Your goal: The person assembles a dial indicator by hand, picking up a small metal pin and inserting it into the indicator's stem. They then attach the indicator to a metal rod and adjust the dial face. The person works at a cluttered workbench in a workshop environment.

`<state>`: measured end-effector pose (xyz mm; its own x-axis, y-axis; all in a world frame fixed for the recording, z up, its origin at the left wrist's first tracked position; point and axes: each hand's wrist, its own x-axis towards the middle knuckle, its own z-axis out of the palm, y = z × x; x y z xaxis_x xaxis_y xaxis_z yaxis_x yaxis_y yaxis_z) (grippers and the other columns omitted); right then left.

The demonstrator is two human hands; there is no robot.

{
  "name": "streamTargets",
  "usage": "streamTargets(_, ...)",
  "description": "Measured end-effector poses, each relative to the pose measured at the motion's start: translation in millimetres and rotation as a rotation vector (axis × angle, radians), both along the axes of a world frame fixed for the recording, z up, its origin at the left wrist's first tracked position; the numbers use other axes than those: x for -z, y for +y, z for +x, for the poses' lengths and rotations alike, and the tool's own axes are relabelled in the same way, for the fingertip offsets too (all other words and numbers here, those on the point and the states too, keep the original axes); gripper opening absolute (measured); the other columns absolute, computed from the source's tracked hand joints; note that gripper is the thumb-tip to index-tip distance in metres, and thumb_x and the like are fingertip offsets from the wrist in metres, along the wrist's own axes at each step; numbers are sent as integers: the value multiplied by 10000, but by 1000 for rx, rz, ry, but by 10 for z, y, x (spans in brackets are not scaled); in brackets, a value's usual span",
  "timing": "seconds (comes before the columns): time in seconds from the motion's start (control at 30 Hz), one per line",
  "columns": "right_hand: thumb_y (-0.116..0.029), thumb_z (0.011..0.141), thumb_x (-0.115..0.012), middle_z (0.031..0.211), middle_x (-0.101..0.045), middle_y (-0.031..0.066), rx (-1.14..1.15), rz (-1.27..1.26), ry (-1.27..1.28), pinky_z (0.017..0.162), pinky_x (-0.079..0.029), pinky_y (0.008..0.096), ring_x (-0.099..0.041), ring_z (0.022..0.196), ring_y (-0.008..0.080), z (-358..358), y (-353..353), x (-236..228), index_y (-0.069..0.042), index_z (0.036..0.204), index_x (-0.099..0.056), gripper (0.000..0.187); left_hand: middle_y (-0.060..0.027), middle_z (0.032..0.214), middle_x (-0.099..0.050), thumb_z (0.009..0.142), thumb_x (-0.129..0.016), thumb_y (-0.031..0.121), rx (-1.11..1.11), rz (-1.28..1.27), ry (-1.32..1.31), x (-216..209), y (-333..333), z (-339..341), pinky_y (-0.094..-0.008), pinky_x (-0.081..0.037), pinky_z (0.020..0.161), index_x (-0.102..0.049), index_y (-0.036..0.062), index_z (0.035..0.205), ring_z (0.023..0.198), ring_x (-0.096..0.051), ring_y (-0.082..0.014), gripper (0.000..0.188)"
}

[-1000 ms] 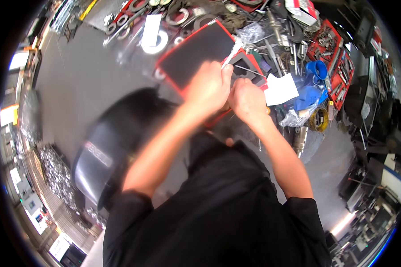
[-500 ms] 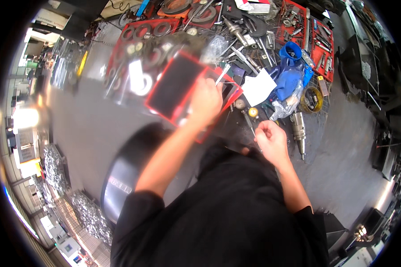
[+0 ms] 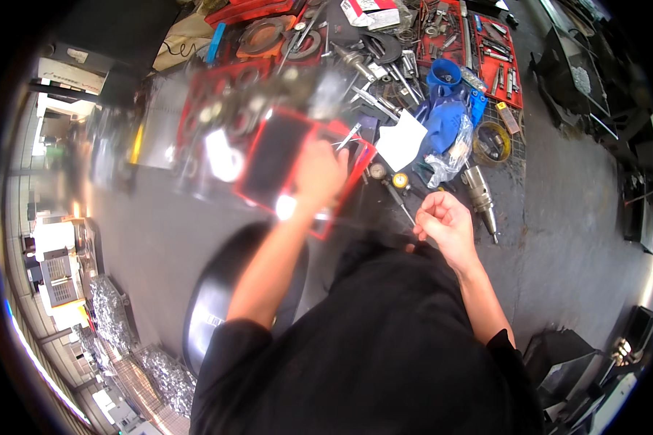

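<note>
My left hand [image 3: 319, 174] is over a red-edged case [image 3: 268, 159] with a dark inside panel, at the near edge of the cluttered bench. Blur smears its fingers, so its grip is unclear. A thin silver tool, perhaps a caliper [image 3: 348, 136], sticks out just past the fingertips. My right hand [image 3: 446, 225] is raised at the bench edge, fingers curled and thumb pressed against them. Whatever may be in that pinch is too small to make out. A thin-stemmed hand tool [image 3: 397, 197] points toward those fingers, next to a yellow-rimmed dial gauge [image 3: 400, 180].
A white paper sheet [image 3: 402, 143] lies beside blue gloves [image 3: 446, 127]. A spindle tool holder [image 3: 479, 192] and a yellow tub of small parts [image 3: 502, 141] are at right. Red trays [image 3: 497, 61] hold metal tools. A black rounded stool [image 3: 232, 297] stands near my left arm.
The view has turned slightly, shifting the bench in the picture. My right hand sits a little farther right of the dial gauge. My left hand stays over the red-edged case.
</note>
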<state>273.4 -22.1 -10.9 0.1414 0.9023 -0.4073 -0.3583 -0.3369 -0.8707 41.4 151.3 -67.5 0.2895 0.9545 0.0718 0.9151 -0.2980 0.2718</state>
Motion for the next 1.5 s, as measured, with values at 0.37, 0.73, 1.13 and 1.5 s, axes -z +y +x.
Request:
streamTargets(0.37, -15, 971, -733, 985, -764, 65, -38, 96, 5, 670, -564, 244, -727, 842, 111, 38, -111, -14, 31, 1153, -758, 189, -21, 1001, -584, 1047, -466, 29, -283, -875, -1162, -593, -372, -104, -276, -520, 857, -636, -44, 1297, 932, -598, -114, 311)
streamTargets(0.73, -7, 979, -735, 1020, -761, 70, -48, 158, -18, 691, -564, 243, -727, 877, 119, -108, -111, -430, 34, 1153, -744, 179, -128, 1286, -698, 1109, -508, 73, -274, -1121, -1699, -1006, -1231, 113, -315, -573, 935, -581, -29, 1441, 1099, -704, -198, 355)
streamTargets(1.13, 47, 978, -709, 1053, -748, 85, -97, 196, 7, 754, -572, 248, -720, 913, 130, -154, 1, -516, 44, 1136, -726, 159, -237, 1496, -588, 1088, -558, 102, -229, -1170, -1850, -1019, -1232, 33, -345, -556, 1066, -518, -3, 1511, 1339, -631, -282, 438)
streamTargets(1.5, 74, 984, -686, 1110, -724, 99, -95, 263, -9, 804, -580, 257, -714, 939, 140, -246, 32, -672, 50, 1112, -729, 137, -148, 1215, -751, 1044, -685, 155, -348, -1020, -1688, -1047, -1378, 85, -280, -594, 786, -663, 75, 1105, 1017, -753, -203, 102)
